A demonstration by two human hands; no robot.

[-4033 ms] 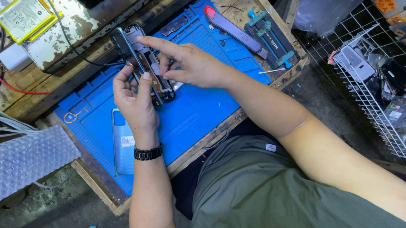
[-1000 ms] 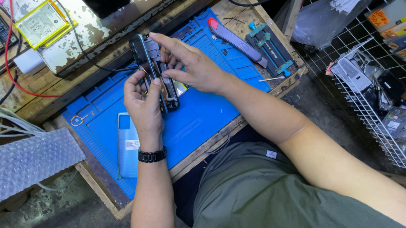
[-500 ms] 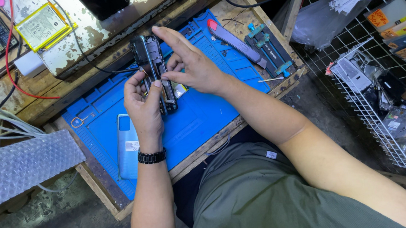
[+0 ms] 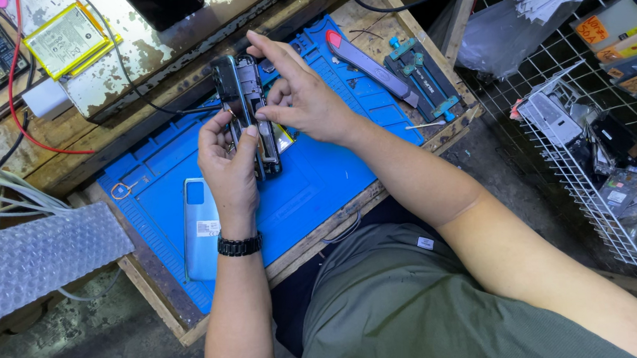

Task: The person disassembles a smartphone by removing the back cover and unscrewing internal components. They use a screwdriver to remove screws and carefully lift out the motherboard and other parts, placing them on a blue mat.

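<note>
The left hand point(image 4: 227, 164) has its grip closed around an opened smartphone point(image 4: 250, 115), back cover off, held edge-up above the blue silicone repair mat point(image 4: 319, 187) on the worn wooden tabletop point(image 4: 372, 10); the thumb presses along one long side and the fingers wrap the other. The right hand point(image 4: 303, 102) pinches at the phone's exposed inner face with thumb and forefinger closed together, while the other fingers stretch out over the top end; whether it holds some tiny part between the pads is too small to tell. Work like this probably goes best with the left hand keeping the frame steady and square, and the right hand using light, even pressure so thin connectors and flex strips are not bent. The phone's inside looks dark, flat and finely ribbed with metal shields, and its rim is glossy. The mat is soft, matt rubber with moulded compartments. A pale blue back cover point(image 4: 202, 225), smooth and rounded at the corners, lies flat on the mat near the left wrist, which wears a black watch point(image 4: 239, 245). Further off rest a red-tipped pry tool point(image 4: 370, 65), a sheet of bubble wrap point(image 4: 38, 256) and a white wire basket point(image 4: 606, 175) of parts.
</note>
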